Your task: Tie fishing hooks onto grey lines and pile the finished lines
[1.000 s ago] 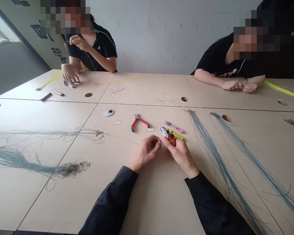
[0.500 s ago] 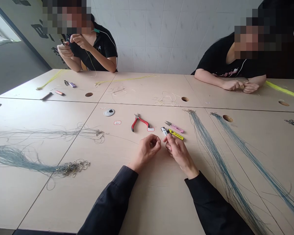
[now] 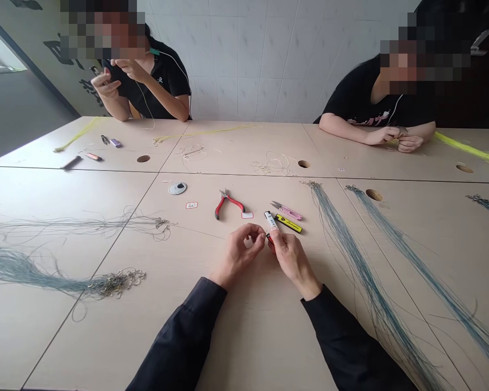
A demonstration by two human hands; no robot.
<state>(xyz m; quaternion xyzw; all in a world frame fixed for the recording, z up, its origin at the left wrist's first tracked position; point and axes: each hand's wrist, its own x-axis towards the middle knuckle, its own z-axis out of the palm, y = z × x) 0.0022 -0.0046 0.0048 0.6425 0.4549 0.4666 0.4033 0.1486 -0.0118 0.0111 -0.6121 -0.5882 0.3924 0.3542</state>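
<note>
My left hand (image 3: 244,248) is closed, thumb and forefinger pinched on a fine fishing line (image 3: 199,230). That line runs left toward a loose bundle of grey lines (image 3: 122,222). What the pinch hides at its tip is too small to make out. Close beside it, my right hand (image 3: 292,255) is wrapped round a red lighter (image 3: 271,242), its dark head pointing at the left fingertips. Just beyond the right thumb lies a white lighter (image 3: 269,220), with a yellow lighter (image 3: 289,223) and pink thread snips (image 3: 287,210) next to it. Red-handled pliers (image 3: 228,203) rest farther forward.
Blue-green line bundles with metal hooks lie at left (image 3: 116,282) and right (image 3: 342,244), another (image 3: 407,250) beyond. A round disc (image 3: 177,188) and small labels (image 3: 192,205) sit ahead. Two people work across the table, near round table holes (image 3: 303,164).
My right hand has turned and its thumb has drawn back, so the red lighter now shows. My left hand keeps its pinch. The view has shifted slightly.
</note>
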